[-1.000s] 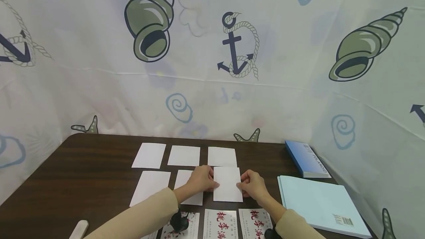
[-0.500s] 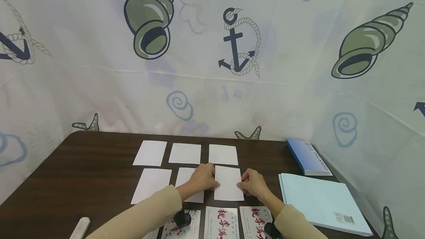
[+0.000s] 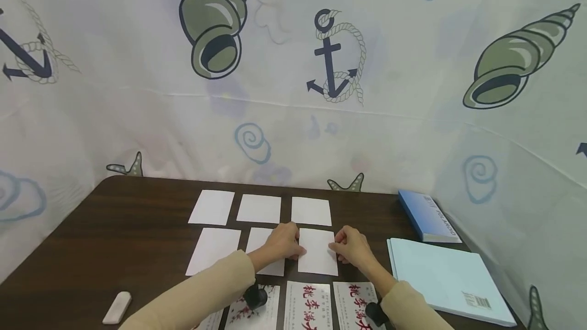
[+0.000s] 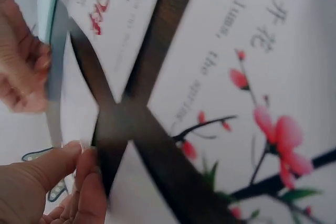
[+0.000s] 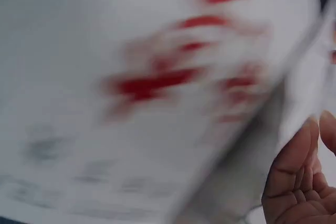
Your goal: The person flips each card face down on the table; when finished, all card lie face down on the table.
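Observation:
In the head view, a blank white card (image 3: 318, 252) is held between both hands, at the right end of the nearer blank row. My left hand (image 3: 282, 242) pinches its left edge between thumb and fingers. The right hand (image 3: 353, 246) grips the opposite edge the same way. In the left wrist view the held card (image 4: 55, 87) is seen nearly edge-on, thumb and fingers of the left hand (image 4: 58, 184) at its near edge. A blurred printed card (image 5: 131, 145) fills much of the right wrist view, beside the right hand (image 5: 296, 182).
Blank cards (image 3: 259, 208) lie in two rows on the dark table (image 3: 151, 233). Nearer lie printed cards (image 3: 308, 304) with red characters, partly covered by the left sleeve. A blue book (image 3: 426, 216) and pale blue book (image 3: 449, 279) sit right; a white eraser-like block (image 3: 117, 307) lies left.
The head view has shifted slightly. My right thumb has moved a little up along the card's edge. Both hands still hold the card, which stays in about the same place.

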Available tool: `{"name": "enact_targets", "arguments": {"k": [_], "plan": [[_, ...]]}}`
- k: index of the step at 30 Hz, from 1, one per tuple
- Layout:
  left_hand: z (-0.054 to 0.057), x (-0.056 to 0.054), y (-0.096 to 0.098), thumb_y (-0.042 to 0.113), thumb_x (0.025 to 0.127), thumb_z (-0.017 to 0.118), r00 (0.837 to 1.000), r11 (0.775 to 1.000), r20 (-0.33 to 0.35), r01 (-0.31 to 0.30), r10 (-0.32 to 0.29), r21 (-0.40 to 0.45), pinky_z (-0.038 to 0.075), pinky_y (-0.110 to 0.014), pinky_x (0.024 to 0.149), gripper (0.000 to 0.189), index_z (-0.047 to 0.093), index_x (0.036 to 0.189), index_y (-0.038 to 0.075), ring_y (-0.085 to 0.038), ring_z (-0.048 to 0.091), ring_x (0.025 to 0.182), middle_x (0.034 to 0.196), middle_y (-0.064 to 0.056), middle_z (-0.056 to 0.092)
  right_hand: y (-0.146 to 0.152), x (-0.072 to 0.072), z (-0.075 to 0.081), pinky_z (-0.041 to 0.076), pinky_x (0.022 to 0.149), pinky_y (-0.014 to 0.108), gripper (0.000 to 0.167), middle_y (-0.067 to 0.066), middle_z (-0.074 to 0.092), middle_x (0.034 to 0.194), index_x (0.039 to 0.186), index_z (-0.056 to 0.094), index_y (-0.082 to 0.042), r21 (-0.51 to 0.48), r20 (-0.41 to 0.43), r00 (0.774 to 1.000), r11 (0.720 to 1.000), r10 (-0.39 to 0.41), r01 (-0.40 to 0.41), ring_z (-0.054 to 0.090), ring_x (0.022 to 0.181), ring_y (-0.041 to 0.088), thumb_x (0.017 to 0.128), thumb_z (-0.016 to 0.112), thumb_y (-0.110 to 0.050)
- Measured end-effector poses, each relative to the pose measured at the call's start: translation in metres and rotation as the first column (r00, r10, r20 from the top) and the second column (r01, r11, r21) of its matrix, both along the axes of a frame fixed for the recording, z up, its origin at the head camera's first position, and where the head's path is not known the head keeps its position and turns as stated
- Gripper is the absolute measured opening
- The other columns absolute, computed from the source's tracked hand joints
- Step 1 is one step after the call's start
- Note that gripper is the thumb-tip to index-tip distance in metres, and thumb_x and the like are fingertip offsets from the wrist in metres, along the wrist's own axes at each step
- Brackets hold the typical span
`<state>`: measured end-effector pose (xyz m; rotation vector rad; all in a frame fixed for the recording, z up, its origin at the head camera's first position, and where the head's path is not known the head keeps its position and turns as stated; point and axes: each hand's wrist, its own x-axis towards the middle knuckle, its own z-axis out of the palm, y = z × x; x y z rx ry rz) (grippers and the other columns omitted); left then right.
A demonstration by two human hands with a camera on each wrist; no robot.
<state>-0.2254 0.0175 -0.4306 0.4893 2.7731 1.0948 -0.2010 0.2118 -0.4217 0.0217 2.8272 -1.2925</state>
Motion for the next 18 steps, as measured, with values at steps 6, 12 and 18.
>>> {"name": "enact_targets", "arguments": {"k": [6, 12, 18], "plan": [[0.023, -0.002, -0.029, 0.013, 0.079, 0.074, 0.996, 0.988, 0.063, 0.050, -0.060, 0.146, 0.050, -0.021, 0.049, 0.024, 0.061, 0.091, -0.003, -0.011, 0.063, 0.053, 0.064, -0.002, 0.062, -0.032, 0.007, 0.026, 0.050, 0.052, 0.022, 0.017, 0.009, 0.058, 0.070, 0.099, 0.058, 0.002, -0.262, -0.147, 0.989, 0.964, -0.001, -0.038, 0.055, 0.055, 0.014, 0.086, 0.066, -0.005], [0.029, 0.018, -0.088, 0.014, 0.080, 0.074, 0.992, 0.975, 0.120, 0.016, -0.043, 0.220, 0.054, -0.024, 0.055, 0.029, 0.062, 0.099, -0.005, -0.012, 0.065, 0.060, 0.070, -0.004, 0.059, -0.081, 0.031, 0.012, 0.050, 0.053, 0.020, 0.020, 0.002, 0.056, 0.068, 0.100, 0.059, 0.006, -0.349, -0.068, 0.975, 0.910, 0.212, -0.222, 0.053, 0.055, 0.009, 0.085, 0.066, -0.007], [0.022, 0.057, -0.150, 0.016, 0.076, 0.077, 0.985, 0.983, 0.165, -0.080, 0.053, 0.163, 0.053, -0.026, 0.057, 0.033, 0.063, 0.100, -0.001, -0.012, 0.060, 0.062, 0.076, -0.003, 0.059, -0.128, 0.051, 0.002, 0.041, 0.048, 0.016, 0.023, 0.001, 0.059, 0.067, 0.098, 0.061, 0.003, -0.269, -0.079, 0.916, 0.877, 0.393, -0.399, 0.050, 0.054, 0.005, 0.081, 0.070, -0.010]]}}
